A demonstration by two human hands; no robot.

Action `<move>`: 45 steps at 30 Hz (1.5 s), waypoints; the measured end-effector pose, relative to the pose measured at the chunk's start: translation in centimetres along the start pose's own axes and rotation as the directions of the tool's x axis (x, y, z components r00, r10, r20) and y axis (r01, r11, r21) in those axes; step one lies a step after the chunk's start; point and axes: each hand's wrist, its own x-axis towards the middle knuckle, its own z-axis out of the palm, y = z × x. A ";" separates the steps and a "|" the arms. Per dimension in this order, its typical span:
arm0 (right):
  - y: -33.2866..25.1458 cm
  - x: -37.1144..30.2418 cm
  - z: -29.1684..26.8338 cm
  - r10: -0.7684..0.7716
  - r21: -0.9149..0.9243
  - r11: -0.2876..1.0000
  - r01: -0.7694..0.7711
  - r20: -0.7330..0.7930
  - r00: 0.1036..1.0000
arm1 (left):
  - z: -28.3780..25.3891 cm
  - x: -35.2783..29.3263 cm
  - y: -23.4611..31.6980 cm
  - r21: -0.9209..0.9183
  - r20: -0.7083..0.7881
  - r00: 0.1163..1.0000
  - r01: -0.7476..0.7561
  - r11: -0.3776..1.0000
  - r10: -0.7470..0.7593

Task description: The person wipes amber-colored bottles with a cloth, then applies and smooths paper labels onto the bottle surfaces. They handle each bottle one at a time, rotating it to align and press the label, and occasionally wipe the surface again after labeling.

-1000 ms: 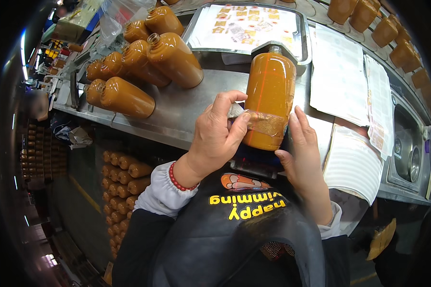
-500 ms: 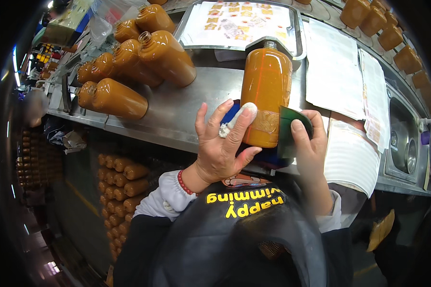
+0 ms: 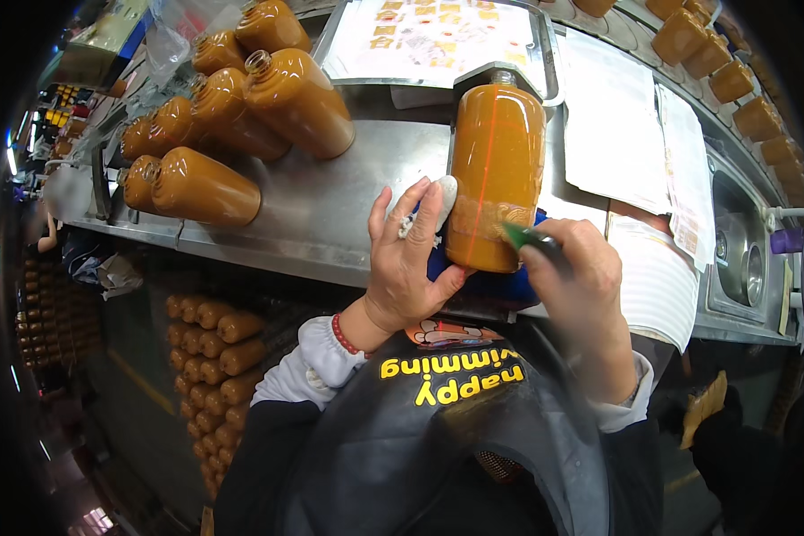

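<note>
A glossy orange-brown bottle lies in front of me, its clear neck pointing away and a thin red line running down its length. Low on its face is a patch of raised, transparent pattern. At the bottle's lower left edge is my left hand, fingers apart and thumb tip against the bottle. Something white shows behind its fingertips; whether worn or held is unclear. My right hand, partly blurred, grips a green scraper with its edge at the patterned patch. Blue material shows beneath the bottle.
Several similar bottles stand on the metal bench at left. Behind is a metal tray with a printed sheet. Papers and a folded white cloth lie right, before a sink. More bottles are stacked below left.
My right hand has tilted the scraper and brought it from the bottle's right edge onto the patterned patch. My left hand has shifted slightly, staying beside the bottle.
</note>
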 end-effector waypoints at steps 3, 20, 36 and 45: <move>0.6 -0.4 0.1 0.010 -0.053 0.998 -0.013 -0.050 0.999 | 0.1 0.2 -0.3 -0.021 0.029 0.999 0.046 0.999 -0.046; -1.9 1.4 1.6 0.350 0.059 0.936 -0.347 -0.066 0.934 | -2.0 2.3 1.4 0.114 0.103 0.989 0.090 0.989 -0.102; -3.3 4.2 0.7 0.331 0.034 0.943 -0.332 0.022 0.943 | -1.4 2.4 1.3 -0.074 0.158 0.973 0.181 0.981 -0.167; 0.2 -1.6 1.6 0.569 0.584 0.684 -0.437 -0.052 0.821 | -0.3 1.9 0.7 -0.038 0.194 0.974 0.130 0.991 -0.121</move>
